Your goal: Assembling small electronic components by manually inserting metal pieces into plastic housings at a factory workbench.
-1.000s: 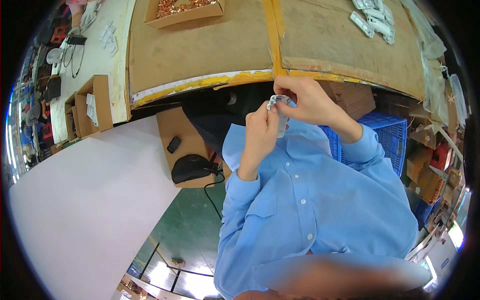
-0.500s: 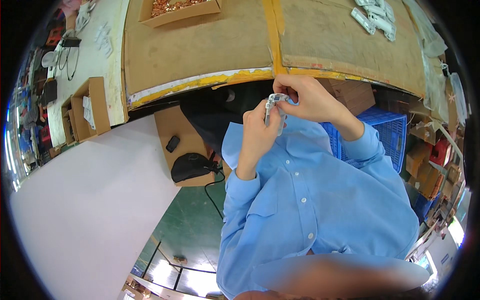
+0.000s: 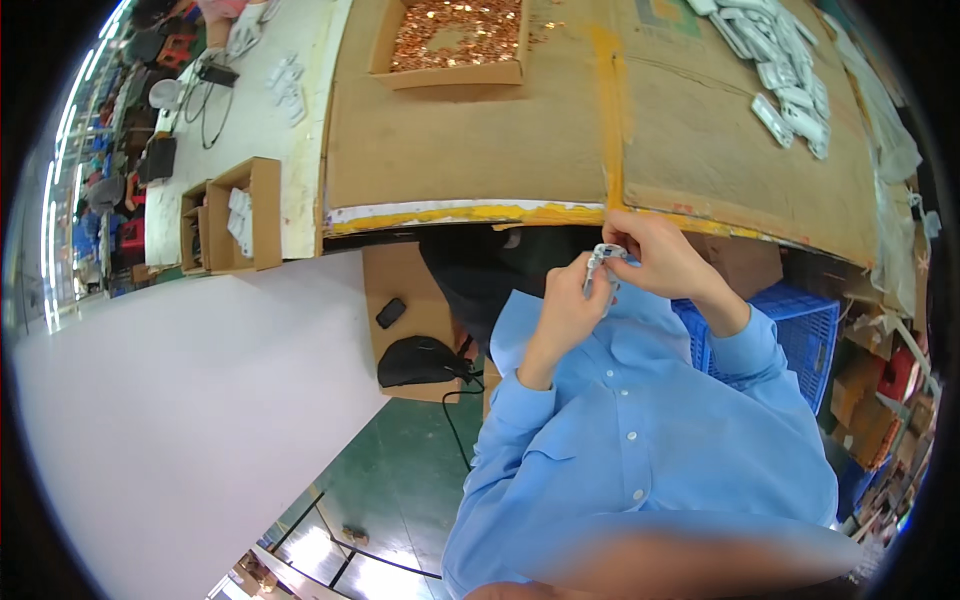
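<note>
Here, left hand [image 3: 568, 306] and right hand [image 3: 660, 258], nearly closed, pinch a white part [image 3: 603, 251], half-hidden but probably light, stiff plastic, best held by its edges.

From head height, one wide fisheye view faces down, fairly near, above the gripping left hand [image 3: 572, 308] and right hand [image 3: 662, 258].

Small white plastic part [image 3: 604, 251], aloft
</note>
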`<action>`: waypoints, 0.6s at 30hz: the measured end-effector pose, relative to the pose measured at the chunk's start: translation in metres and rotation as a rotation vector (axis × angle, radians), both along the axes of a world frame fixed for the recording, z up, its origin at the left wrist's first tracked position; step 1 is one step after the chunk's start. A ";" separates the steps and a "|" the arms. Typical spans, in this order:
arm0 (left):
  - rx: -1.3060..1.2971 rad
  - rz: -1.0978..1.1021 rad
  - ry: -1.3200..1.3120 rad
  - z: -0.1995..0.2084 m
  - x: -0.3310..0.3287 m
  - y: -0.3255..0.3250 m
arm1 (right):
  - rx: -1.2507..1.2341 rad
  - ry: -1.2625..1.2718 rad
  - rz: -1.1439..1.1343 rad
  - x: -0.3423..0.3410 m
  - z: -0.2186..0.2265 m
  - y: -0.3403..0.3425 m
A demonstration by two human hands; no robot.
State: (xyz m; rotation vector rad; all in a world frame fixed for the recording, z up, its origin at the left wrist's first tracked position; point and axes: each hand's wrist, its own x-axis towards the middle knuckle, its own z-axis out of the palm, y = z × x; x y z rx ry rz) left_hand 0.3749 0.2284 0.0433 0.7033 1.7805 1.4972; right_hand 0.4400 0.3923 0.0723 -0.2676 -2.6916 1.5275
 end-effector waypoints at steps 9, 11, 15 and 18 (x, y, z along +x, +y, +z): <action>-0.139 0.006 0.152 0.002 -0.036 -0.006 | -0.015 0.008 -0.096 -0.032 -0.002 0.002; -0.275 -0.062 0.305 -0.002 -0.052 -0.009 | 0.071 -0.034 -0.169 -0.035 -0.006 0.012; -0.373 0.083 0.523 0.005 -0.107 -0.025 | -0.154 0.103 -0.114 -0.037 -0.008 0.026; -0.296 0.390 0.619 -0.006 -0.209 -0.067 | 0.027 0.210 -0.354 -0.021 -0.012 0.054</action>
